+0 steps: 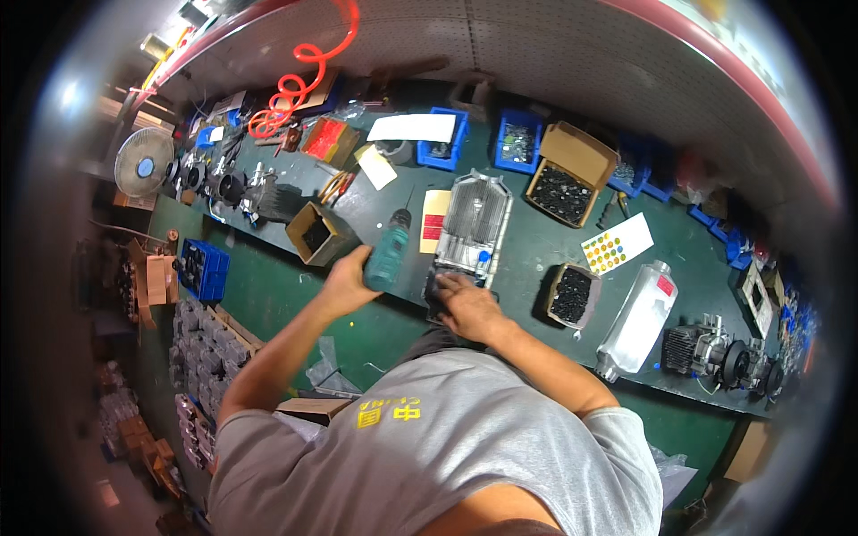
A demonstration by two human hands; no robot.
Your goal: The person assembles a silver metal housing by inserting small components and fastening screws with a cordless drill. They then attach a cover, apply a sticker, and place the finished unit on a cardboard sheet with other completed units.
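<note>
My left hand is closed around the lower body of a teal cordless drill, whose thin bit points away from me. Right of the drill lies a long silver finned metal housing with a small blue cap near its close end. My right hand is at that end, its fingers curled over a black part and partly hiding it. Between drill and housing lies a cream card with a red panel.
An open carton of black pieces stands left of the drill. To the right are a small box of black screws, a larger carton, a sticker sheet and a silver canister. Blue bins line the back; a red coiled hose hangs there.
</note>
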